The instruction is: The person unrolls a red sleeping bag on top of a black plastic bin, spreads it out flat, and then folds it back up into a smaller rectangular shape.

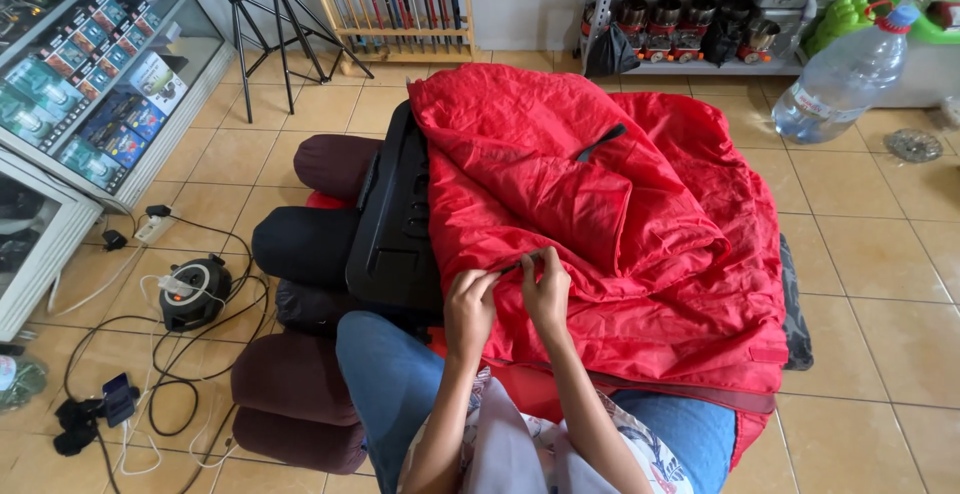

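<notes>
Two hands seen: left hand (470, 304) and right hand (547, 289), both pinched shut on near edge of one red sleeping bag (600, 204), spread over one black case (395, 224); four rolled bags (300, 244) stacked at left.

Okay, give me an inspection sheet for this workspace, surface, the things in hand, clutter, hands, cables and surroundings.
Surface: tiled floor, beige.
Job's things: red sleeping bag spread out and crumpled over the lap, a black strap on top.
Clutter: rolled stuff sacks, maroon and black, beside a black case.
Grippers: left hand and right hand pinch the red fabric edge, close together.
Cables: black cable reel with loose black and white leads trailing over the floor.
Surroundings: glass display case, tripod, large water bottle, shelf of camping stoves.
</notes>
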